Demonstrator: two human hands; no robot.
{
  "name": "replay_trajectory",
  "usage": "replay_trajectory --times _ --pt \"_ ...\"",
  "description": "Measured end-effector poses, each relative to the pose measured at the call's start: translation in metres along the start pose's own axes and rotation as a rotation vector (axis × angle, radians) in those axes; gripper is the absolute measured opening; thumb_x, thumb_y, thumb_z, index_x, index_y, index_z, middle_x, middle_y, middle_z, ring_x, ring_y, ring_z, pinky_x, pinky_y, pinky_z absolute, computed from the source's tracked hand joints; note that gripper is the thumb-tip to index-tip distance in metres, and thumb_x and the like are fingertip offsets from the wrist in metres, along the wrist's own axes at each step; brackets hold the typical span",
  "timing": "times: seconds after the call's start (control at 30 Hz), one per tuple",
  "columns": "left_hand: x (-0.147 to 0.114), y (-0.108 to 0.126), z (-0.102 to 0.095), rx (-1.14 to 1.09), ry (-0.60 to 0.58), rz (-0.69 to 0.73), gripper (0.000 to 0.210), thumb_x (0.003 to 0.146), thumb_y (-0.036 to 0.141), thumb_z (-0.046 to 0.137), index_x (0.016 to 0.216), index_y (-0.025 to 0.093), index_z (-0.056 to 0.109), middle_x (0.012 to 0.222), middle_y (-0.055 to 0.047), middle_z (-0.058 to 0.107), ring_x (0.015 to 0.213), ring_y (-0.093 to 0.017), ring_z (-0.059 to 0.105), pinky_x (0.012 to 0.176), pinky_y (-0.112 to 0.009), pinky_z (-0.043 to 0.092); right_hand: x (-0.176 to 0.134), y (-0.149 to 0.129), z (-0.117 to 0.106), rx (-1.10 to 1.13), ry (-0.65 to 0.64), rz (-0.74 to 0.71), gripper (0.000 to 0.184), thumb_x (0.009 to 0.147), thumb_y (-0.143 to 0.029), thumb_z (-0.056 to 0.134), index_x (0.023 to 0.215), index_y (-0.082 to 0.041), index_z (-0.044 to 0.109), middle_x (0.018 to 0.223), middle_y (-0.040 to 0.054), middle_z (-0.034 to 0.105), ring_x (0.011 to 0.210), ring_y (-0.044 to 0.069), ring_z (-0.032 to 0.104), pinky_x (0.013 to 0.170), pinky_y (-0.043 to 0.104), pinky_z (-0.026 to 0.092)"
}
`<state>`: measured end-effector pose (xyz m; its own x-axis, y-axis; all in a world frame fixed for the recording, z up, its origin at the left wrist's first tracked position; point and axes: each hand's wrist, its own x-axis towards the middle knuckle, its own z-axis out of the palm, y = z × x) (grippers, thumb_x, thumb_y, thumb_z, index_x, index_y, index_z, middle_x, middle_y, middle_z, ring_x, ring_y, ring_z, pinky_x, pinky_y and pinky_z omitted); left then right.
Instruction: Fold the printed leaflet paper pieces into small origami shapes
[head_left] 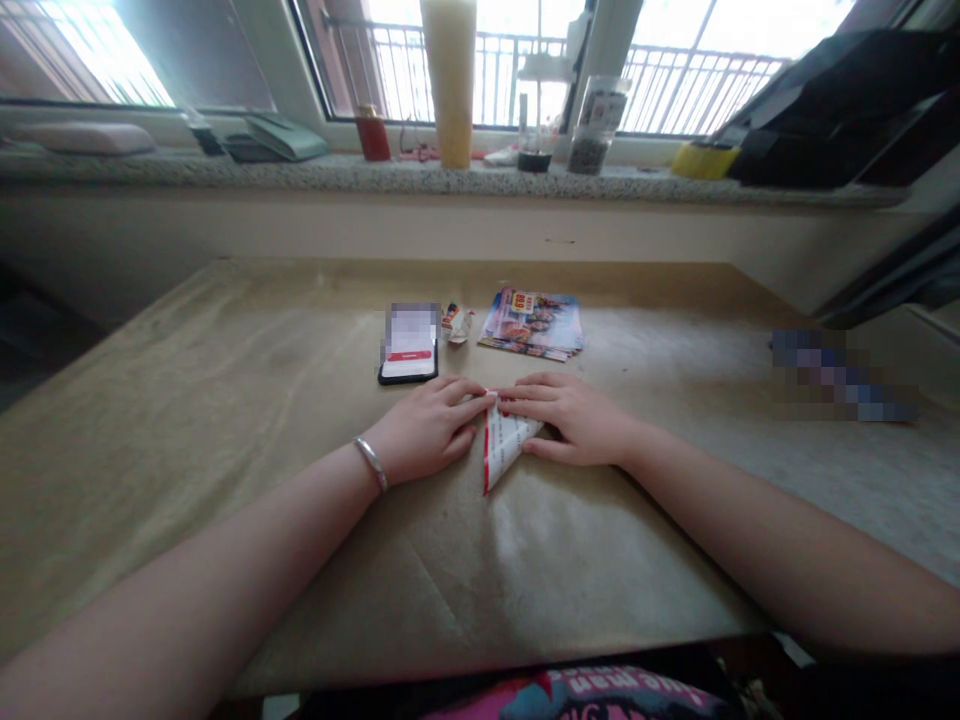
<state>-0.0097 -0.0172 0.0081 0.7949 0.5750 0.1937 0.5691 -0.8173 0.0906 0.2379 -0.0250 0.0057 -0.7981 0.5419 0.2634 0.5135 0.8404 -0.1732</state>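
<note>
A folded sheet of white paper (504, 446) with a red edge and print lies on the table in a triangular shape, one point toward me. My left hand (429, 425), with a silver bangle at its wrist, rests palm down beside it, the stretched fingertips touching its upper left corner. From the other side, my right hand (574, 415) lies over the paper's upper right part, fingers flat and thumb apart at the slanting edge. Those fingers hide part of the print.
Beyond my hands lie a phone (409, 343) with a lit screen, a crumpled paper scrap (456, 323) and a stack of colourful leaflets (534, 322). A blurred dark item (836, 376) is at the right. Bottles and containers line the stone windowsill (300, 178).
</note>
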Motion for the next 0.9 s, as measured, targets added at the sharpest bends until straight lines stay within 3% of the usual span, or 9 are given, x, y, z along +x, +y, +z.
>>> replay_trajectory --times 0.63,0.9 --pt "-0.0013 0.0015 0.0008 -0.031 -0.011 -0.05 0.041 0.092 0.028 0.04 0.132 0.022 0.049 0.122 -0.01 0.05 0.112 -0.022 0.047 0.101 -0.041 0.04 -0.0017 -0.0025 -0.0012 0.01 -0.004 0.019 0.051 0.086 -0.041 0.055 0.132 -0.018 0.052 0.134 0.0096 0.054 0.121 0.026 0.047 0.1 0.046 0.041" --pt "-0.0012 0.0015 0.0019 0.028 -0.027 -0.042 0.041 0.093 0.028 0.039 0.133 0.021 0.047 0.126 -0.01 0.049 0.115 -0.023 0.046 0.102 -0.042 0.039 -0.0014 -0.0041 -0.0015 -0.028 0.051 0.008 0.034 0.091 -0.035 0.048 0.117 -0.018 0.063 0.121 0.0074 0.063 0.114 0.024 0.053 0.099 0.043 0.041"
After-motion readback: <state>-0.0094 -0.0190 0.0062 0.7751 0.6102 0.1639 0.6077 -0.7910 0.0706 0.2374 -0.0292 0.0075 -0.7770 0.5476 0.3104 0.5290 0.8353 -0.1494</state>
